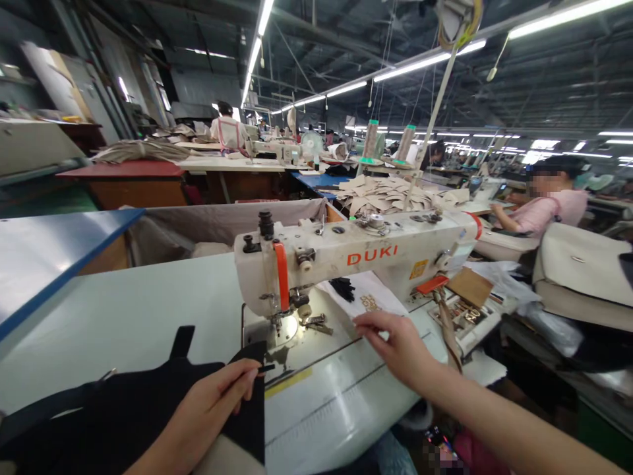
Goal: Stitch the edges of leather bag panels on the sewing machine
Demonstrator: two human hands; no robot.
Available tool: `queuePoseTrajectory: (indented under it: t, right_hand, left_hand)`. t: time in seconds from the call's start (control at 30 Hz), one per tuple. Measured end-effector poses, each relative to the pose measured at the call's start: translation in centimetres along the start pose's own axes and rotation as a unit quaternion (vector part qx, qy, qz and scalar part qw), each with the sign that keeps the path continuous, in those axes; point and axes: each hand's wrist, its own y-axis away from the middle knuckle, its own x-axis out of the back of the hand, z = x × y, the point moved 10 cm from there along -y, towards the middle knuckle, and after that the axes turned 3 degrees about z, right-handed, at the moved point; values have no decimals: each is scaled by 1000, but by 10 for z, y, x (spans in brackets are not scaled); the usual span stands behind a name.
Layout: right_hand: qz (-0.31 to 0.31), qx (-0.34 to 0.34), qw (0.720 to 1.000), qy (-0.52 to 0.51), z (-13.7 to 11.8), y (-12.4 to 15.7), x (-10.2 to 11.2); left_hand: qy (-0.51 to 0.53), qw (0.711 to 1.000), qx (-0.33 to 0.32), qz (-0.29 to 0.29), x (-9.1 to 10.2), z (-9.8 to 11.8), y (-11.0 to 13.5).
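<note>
A white DUKI sewing machine (376,254) stands on the pale table (148,310), its needle area lit. My left hand (212,406) grips the edge of a black fabric piece (133,409) that lies at the table's near left, just short of the needle plate (287,330). My right hand (395,346) hovers to the right of the needle, fingers pinched together near a white cloth (366,300) under the machine arm. What the fingers pinch, if anything, is too small to make out.
A tray of small metal parts (462,313) sits right of the machine. Behind it lie stacks of beige cut pieces (380,194) and thread cones (370,142). A blue board (44,257) overhangs at left. A person (544,201) sews at the right; another sits far back.
</note>
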Motion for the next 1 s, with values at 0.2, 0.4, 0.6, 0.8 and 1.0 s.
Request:
queuePoseTrajectory:
  t: [0.2, 0.4, 0.6, 0.8, 1.0]
  right_hand:
    - [-69, -8, 973, 222, 63, -51, 11]
    - [-173, 17, 936, 305, 70, -70, -30]
    - [-229, 25, 905, 357, 70, -76, -40]
    - [-234, 19, 899, 370, 68, -78, -39]
    - [-228, 20, 896, 379, 70, -80, -35]
  left_hand:
    - [5, 1000, 4, 18, 5, -1, -2]
    - [-12, 1000, 16, 18, 4, -2, -3]
    - [-9, 1000, 22, 10, 3, -6, -5]
    - [7, 1000, 18, 21, 4, -4, -3]
    - [13, 999, 22, 19, 4, -4, -3]
